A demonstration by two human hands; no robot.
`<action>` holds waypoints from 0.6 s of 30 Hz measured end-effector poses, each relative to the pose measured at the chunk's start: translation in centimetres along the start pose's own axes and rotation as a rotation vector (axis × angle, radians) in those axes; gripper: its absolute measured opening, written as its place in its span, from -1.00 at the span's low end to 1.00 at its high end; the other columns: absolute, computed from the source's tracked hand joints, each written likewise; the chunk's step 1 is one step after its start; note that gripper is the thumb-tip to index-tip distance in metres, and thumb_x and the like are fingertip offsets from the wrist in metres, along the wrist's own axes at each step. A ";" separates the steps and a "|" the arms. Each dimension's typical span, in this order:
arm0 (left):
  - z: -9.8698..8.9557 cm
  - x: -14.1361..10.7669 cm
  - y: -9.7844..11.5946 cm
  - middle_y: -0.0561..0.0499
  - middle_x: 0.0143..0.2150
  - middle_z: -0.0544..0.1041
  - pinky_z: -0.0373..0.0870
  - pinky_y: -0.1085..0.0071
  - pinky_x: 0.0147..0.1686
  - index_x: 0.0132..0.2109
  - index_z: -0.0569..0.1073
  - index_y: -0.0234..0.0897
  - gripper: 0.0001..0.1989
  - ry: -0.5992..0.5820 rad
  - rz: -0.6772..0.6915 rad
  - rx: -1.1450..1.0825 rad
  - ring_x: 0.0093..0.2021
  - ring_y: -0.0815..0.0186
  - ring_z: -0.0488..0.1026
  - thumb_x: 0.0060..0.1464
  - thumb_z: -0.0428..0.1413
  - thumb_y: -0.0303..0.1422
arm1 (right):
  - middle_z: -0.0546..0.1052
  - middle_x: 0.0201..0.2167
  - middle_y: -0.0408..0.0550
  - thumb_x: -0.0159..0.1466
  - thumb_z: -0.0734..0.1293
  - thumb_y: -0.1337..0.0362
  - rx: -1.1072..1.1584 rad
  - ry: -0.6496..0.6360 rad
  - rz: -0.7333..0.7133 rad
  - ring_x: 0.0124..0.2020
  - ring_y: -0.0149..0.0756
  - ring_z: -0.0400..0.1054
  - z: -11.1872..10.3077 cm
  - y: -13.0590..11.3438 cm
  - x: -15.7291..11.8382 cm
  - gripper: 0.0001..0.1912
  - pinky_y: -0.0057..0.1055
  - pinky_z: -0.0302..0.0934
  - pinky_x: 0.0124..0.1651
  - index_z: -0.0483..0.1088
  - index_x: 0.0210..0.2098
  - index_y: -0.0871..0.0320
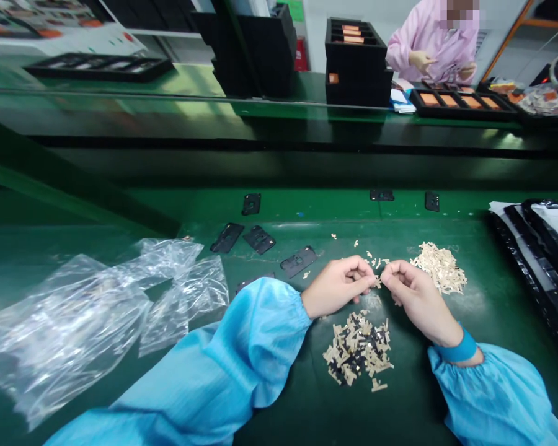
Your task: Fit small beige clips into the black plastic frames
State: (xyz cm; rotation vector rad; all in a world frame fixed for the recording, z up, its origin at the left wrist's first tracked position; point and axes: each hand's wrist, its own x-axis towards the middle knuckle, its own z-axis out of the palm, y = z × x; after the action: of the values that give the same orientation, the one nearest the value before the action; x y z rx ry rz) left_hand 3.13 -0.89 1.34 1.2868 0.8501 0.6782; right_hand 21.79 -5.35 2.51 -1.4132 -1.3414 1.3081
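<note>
A small beige piece (378, 282) sits between your two hands; it looks very light, thin and probably easy to bend, so hold it by its edges. Your left hand (341, 285) appears to pinch it; whether your right hand (413, 297) grips it too, I cannot tell. A mixed pile (359, 348) lies nearer, a pale pile (441, 266) to the right.

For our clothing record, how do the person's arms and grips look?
The left sleeve and right sleeve are bright blue, loose, gathered at the ends. On the right is a blue wristband. The left grip and right grip wear no glove.
</note>
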 end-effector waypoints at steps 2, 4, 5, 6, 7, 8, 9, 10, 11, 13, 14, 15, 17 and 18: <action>0.0 0.1 -0.1 0.05 -0.49 0.51 0.40 0.56 -0.56 -0.28 0.47 -0.32 -0.74 -0.002 -0.009 -0.014 -0.55 0.45 0.40 0.06 0.28 -0.22 | 0.27 -0.56 -0.26 0.30 0.37 -0.11 0.004 0.007 -0.006 -0.56 -0.42 0.11 0.1 -0.1 0.0 -0.59 -0.46 0.03 -0.50 0.39 -0.34 0.13; 0.0 0.2 -0.3 0.04 -0.47 0.53 0.41 0.55 -0.55 -0.26 0.48 -0.33 -0.74 -0.010 -0.008 -0.028 -0.53 0.44 0.42 0.04 0.30 -0.23 | 0.29 -0.56 -0.26 0.29 0.38 -0.10 0.014 0.011 -0.007 -0.56 -0.42 0.12 0.2 -0.2 -0.1 -0.59 -0.46 0.04 -0.50 0.39 -0.34 0.13; 0.0 0.2 -0.4 0.04 -0.48 0.53 0.42 0.55 -0.55 -0.27 0.48 -0.33 -0.74 -0.014 -0.004 -0.035 -0.53 0.44 0.42 0.03 0.31 -0.23 | 0.29 -0.56 -0.25 0.28 0.38 -0.10 0.019 0.014 -0.008 -0.56 -0.42 0.13 0.2 -0.2 -0.1 -0.59 -0.46 0.05 -0.50 0.39 -0.35 0.13; 0.0 0.3 -0.6 0.05 -0.48 0.52 0.42 0.55 -0.54 -0.27 0.48 -0.33 -0.74 -0.018 0.000 -0.041 -0.54 0.45 0.42 0.02 0.32 -0.23 | 0.30 -0.56 -0.25 0.28 0.39 -0.11 0.023 0.018 -0.009 -0.56 -0.42 0.13 0.2 -0.2 -0.1 -0.59 -0.47 0.05 -0.50 0.39 -0.35 0.13; 0.0 0.3 -0.7 0.06 -0.49 0.52 0.42 0.54 -0.55 -0.28 0.48 -0.33 -0.73 -0.019 0.006 -0.047 -0.54 0.45 0.41 0.01 0.33 -0.23 | 0.30 -0.56 -0.25 0.27 0.39 -0.11 0.029 0.026 -0.006 -0.56 -0.43 0.13 0.1 -0.2 -0.1 -0.59 -0.47 0.05 -0.50 0.39 -0.35 0.13; 0.0 0.4 -0.8 0.07 -0.49 0.52 0.42 0.54 -0.54 -0.29 0.48 -0.33 -0.73 -0.020 0.010 -0.047 -0.55 0.45 0.40 0.00 0.33 -0.23 | 0.29 -0.57 -0.25 0.26 0.39 -0.12 0.037 0.038 0.002 -0.56 -0.43 0.12 0.1 -0.2 0.0 -0.58 -0.46 0.04 -0.50 0.38 -0.36 0.13; -0.1 0.4 -0.9 0.07 -0.49 0.52 0.43 0.53 -0.53 -0.28 0.49 -0.33 -0.72 -0.024 0.010 -0.041 -0.54 0.45 0.41 0.00 0.34 -0.23 | 0.27 -0.58 -0.26 0.26 0.39 -0.12 0.049 0.052 0.014 -0.57 -0.43 0.10 0.0 -0.2 0.0 -0.58 -0.47 0.02 -0.51 0.37 -0.36 0.13; -0.1 0.4 -0.9 0.06 -0.48 0.54 0.43 0.52 -0.52 -0.28 0.50 -0.33 -0.72 -0.035 0.004 -0.024 -0.53 0.44 0.42 0.00 0.34 -0.22 | 0.26 -0.59 -0.27 0.25 0.39 -0.13 0.065 0.069 0.027 -0.58 -0.43 0.09 0.0 -0.2 0.0 -0.58 -0.47 0.00 -0.52 0.37 -0.36 0.12; -0.1 0.4 -0.9 0.05 -0.47 0.56 0.43 0.52 -0.51 -0.28 0.52 -0.33 -0.73 -0.054 -0.005 0.005 -0.52 0.43 0.43 0.01 0.33 -0.21 | 0.24 -0.59 -0.28 0.25 0.39 -0.13 0.083 0.084 0.040 -0.58 -0.44 0.07 -0.1 -0.2 0.0 -0.58 -0.47 -0.01 -0.53 0.36 -0.36 0.12; -0.3 0.2 -0.8 0.00 -0.43 0.61 0.40 0.52 -0.49 -0.29 0.56 -0.35 -0.75 -0.130 -0.021 0.107 -0.51 0.43 0.44 0.09 0.27 -0.20 | 0.23 -0.59 -0.29 0.23 0.40 -0.12 0.109 0.104 0.058 -0.58 -0.44 0.06 -0.2 -0.2 0.0 -0.59 -0.47 -0.04 -0.53 0.35 -0.35 0.12; -0.4 0.2 -0.8 -0.01 -0.42 0.62 0.37 0.54 -0.49 -0.31 0.58 -0.35 -0.75 -0.177 -0.021 0.173 -0.52 0.44 0.42 0.14 0.23 -0.21 | 0.23 -0.59 -0.29 0.23 0.41 -0.11 0.114 0.106 0.064 -0.58 -0.44 0.06 -0.3 -0.2 0.0 -0.59 -0.47 -0.04 -0.52 0.35 -0.34 0.12; -0.5 0.1 -0.7 0.00 -0.42 0.63 0.33 0.55 -0.50 -0.32 0.60 -0.34 -0.75 -0.214 -0.011 0.233 -0.53 0.46 0.40 0.18 0.20 -0.22 | 0.23 -0.59 -0.29 0.23 0.41 -0.10 0.112 0.106 0.071 -0.58 -0.44 0.07 -0.3 -0.2 0.0 -0.60 -0.47 -0.04 -0.52 0.35 -0.34 0.12; -0.6 0.0 -0.6 0.02 -0.44 0.62 0.27 0.57 -0.51 -0.33 0.61 -0.33 -0.78 -0.246 0.034 0.302 -0.54 0.48 0.36 0.17 0.20 -0.27 | 0.23 -0.60 -0.29 0.23 0.41 -0.09 0.099 0.100 0.083 -0.58 -0.44 0.06 -0.2 -0.3 0.0 -0.60 -0.46 -0.04 -0.52 0.35 -0.35 0.12; -0.6 0.1 -0.6 0.04 -0.44 0.60 0.26 0.58 -0.52 -0.33 0.60 -0.33 -0.83 -0.232 0.062 0.311 -0.53 0.48 0.36 0.13 0.23 -0.30 | 0.24 -0.60 -0.29 0.23 0.41 -0.09 0.090 0.095 0.083 -0.58 -0.44 0.07 -0.2 -0.3 0.0 -0.60 -0.46 -0.04 -0.51 0.35 -0.36 0.12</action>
State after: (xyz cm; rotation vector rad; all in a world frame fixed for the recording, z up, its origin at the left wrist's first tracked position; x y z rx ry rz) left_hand 2.65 -0.64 0.71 1.6425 0.7453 0.4436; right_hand 21.97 -5.29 2.80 -1.4637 -1.1581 1.3208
